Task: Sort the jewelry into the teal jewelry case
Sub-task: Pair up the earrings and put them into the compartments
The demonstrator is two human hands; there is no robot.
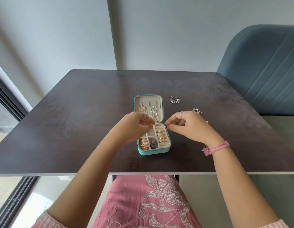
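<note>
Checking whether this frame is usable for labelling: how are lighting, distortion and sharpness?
Head view: soft even daylight, faint sheen on the dark wooden table; wide-angle bending at the edges; the open teal jewelry case reads clearly, the small silver earrings lack fine detail.

Worktop [77, 129]: dark brown, square, matte, w/ pale front edge. Directly on it: teal jewelry case [151, 125], lid open and lying flat at centre; pair of silver beaded earrings [175, 99] to the case's right, apart from it; small silver jewelry cluster [197, 111] further right, partly hidden by a hand.
</note>
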